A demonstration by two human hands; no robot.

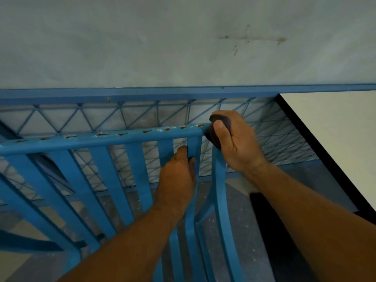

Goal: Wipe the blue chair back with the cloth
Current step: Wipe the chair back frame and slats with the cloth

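Note:
The blue chair back [114, 139] has a top rail with rust spots and several vertical slats running down toward me. My right hand [236, 143] is closed around a dark grey cloth [215, 133], pressing it on the right end of the top rail where it meets the corner post. My left hand [179, 174] grips one of the right-hand slats just below the rail, fingers curled round its edge. Most of the cloth is hidden under my fingers.
A pale stained wall [183, 41] fills the upper view. Behind the chair runs a blue metal frame with a lattice mesh [122, 117]. A white surface with a black edge [335, 129] lies at the right. Speckled grey floor [240, 200] shows below.

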